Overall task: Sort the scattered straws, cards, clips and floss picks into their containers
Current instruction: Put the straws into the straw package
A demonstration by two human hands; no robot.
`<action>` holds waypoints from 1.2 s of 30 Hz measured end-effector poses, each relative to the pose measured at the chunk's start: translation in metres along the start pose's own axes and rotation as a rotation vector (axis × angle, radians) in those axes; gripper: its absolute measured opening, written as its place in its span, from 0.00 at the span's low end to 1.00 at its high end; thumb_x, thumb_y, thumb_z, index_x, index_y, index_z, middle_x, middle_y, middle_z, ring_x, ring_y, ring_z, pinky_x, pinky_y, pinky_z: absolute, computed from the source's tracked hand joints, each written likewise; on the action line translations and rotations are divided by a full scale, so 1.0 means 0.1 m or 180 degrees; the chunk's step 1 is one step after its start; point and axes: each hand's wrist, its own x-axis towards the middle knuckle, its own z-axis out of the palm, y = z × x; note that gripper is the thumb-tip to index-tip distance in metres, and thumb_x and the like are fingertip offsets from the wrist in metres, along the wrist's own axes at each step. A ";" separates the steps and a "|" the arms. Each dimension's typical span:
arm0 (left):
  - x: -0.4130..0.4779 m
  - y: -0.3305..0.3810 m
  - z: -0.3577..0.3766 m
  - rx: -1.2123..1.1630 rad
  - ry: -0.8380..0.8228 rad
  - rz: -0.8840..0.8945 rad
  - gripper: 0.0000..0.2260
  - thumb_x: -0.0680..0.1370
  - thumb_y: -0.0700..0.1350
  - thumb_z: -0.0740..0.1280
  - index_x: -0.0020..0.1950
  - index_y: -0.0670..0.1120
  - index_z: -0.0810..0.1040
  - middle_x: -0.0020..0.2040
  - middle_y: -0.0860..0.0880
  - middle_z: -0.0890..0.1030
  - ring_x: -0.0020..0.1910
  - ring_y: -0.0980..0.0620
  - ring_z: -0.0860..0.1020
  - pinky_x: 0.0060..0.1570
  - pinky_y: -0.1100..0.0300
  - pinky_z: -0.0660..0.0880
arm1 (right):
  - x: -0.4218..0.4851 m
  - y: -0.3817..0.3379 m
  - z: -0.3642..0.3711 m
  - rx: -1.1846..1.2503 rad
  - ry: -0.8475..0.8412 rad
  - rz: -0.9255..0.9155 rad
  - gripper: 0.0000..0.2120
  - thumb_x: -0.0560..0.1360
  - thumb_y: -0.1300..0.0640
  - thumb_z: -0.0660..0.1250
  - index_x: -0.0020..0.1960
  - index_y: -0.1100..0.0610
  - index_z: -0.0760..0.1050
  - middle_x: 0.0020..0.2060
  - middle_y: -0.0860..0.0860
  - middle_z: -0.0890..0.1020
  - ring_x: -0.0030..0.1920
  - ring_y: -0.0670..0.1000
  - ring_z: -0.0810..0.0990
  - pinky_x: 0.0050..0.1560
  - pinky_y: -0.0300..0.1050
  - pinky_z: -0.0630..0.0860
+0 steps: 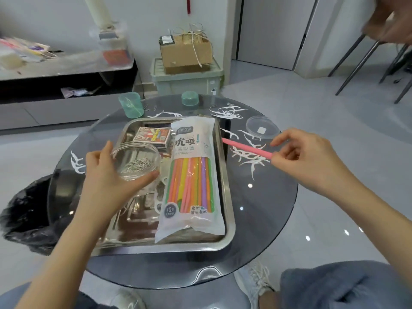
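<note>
Now your left hand point(104, 172) steadies the clip jar point(136, 162) over the tray point(229, 219) — right hand point(298, 157) pinches a pink straw point(246, 148), ready for bagging.

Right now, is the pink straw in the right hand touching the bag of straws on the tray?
Apart. The head view shows the pink straw ending by the rim of the tray, with a clear gap before the bag of straws.

A cardboard box point(186, 52) tied with string is sitting on a pale green storage bin point(189, 82), beyond the far edge of the round dark glass surface point(267, 208). A black plastic bag point(26, 210) is slumping on the floor at near left. Dark chair legs point(359, 65) are standing far right, and a low cabinet point(66, 70) is running along far left.
</note>
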 end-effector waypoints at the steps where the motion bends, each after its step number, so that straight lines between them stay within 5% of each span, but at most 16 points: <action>1: -0.01 -0.02 0.02 0.0017 -0.0034 0.0006 0.55 0.55 0.66 0.72 0.77 0.48 0.55 0.67 0.46 0.63 0.63 0.49 0.68 0.65 0.52 0.65 | 0.01 0.00 -0.04 0.0008 0.0103 -0.0004 0.07 0.68 0.61 0.69 0.44 0.51 0.76 0.33 0.48 0.80 0.31 0.42 0.75 0.32 0.26 0.67; 5: -0.04 -0.07 0.08 0.0049 -0.0189 0.0063 0.56 0.55 0.68 0.72 0.77 0.52 0.52 0.60 0.51 0.61 0.56 0.55 0.65 0.64 0.52 0.66 | 0.03 -0.05 -0.13 0.0129 0.0476 -0.0084 0.07 0.69 0.61 0.67 0.40 0.49 0.74 0.32 0.49 0.78 0.31 0.49 0.75 0.35 0.34 0.69; 11: -0.07 0.01 0.05 0.0398 -0.0323 0.0178 0.57 0.55 0.70 0.69 0.77 0.47 0.53 0.71 0.43 0.59 0.69 0.42 0.64 0.68 0.46 0.64 | 0.02 -0.05 -0.15 0.0681 0.0463 0.0029 0.07 0.71 0.62 0.66 0.39 0.51 0.77 0.30 0.51 0.80 0.29 0.50 0.77 0.36 0.45 0.76; 15: -0.01 0.54 0.26 0.0727 0.0298 0.0997 0.41 0.68 0.67 0.68 0.72 0.44 0.64 0.68 0.44 0.69 0.64 0.45 0.71 0.56 0.52 0.71 | 0.12 -0.04 -0.13 0.1057 0.0417 0.0236 0.09 0.73 0.66 0.65 0.40 0.53 0.76 0.29 0.50 0.81 0.26 0.45 0.77 0.30 0.37 0.75; 18: 0.23 0.94 0.60 0.1015 -0.0255 0.0782 0.32 0.74 0.64 0.64 0.69 0.44 0.65 0.64 0.42 0.73 0.61 0.43 0.72 0.52 0.53 0.71 | 0.16 -0.05 -0.10 0.1245 0.0347 0.0299 0.10 0.73 0.67 0.64 0.39 0.54 0.77 0.27 0.48 0.81 0.25 0.44 0.77 0.28 0.34 0.74; 24: 0.75 1.08 1.04 0.1661 -0.1140 -0.0135 0.41 0.75 0.69 0.56 0.77 0.42 0.53 0.74 0.42 0.65 0.71 0.40 0.65 0.63 0.47 0.67 | 0.13 0.07 -0.11 0.1377 0.0249 0.0203 0.08 0.74 0.66 0.65 0.40 0.55 0.78 0.28 0.49 0.81 0.27 0.46 0.78 0.33 0.43 0.76; 29: 0.88 1.00 1.12 0.1714 -0.1482 -0.0393 0.48 0.70 0.62 0.65 0.78 0.46 0.42 0.76 0.40 0.59 0.72 0.39 0.62 0.66 0.45 0.68 | 0.18 0.18 -0.17 0.1456 0.0311 0.0163 0.08 0.74 0.66 0.65 0.40 0.55 0.78 0.28 0.50 0.80 0.27 0.46 0.78 0.31 0.39 0.75; 36: 0.88 1.05 1.07 0.1362 -0.0993 -0.0315 0.49 0.70 0.60 0.68 0.77 0.39 0.42 0.66 0.39 0.70 0.63 0.39 0.72 0.55 0.50 0.74 | 0.18 0.33 -0.25 0.1541 0.0397 0.0249 0.09 0.74 0.67 0.64 0.40 0.57 0.78 0.30 0.51 0.80 0.26 0.45 0.77 0.30 0.36 0.75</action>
